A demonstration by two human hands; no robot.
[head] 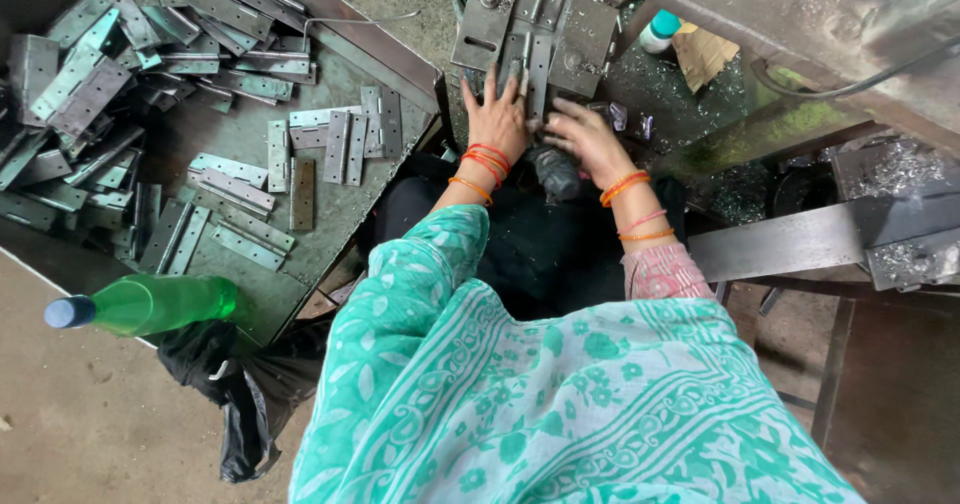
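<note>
left hand (497,114) flat, fingers spread on hinge (525,69) at the jig (530,14) | right hand (585,136) just beside – open, pressing down, grips nothing | tray (400,64) of loose hinges (150,114) to the left | green bottle (150,304) near – black bag (230,384) under it | metal shavings (900,169) on worktop (800,239)

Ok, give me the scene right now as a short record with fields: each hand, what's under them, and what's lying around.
left hand: flat, fingers spread, pressing on a metal hinge plate at the machine fixture
right hand: palm down beside the left, on dark parts at the fixture's edge; what it grips cannot be told
tray: to the left, holding a pile of grey metal hinges
green bottle: lying on its side below the tray
black bag: on the floor under the bottle
metal shavings: on the right bench
</note>
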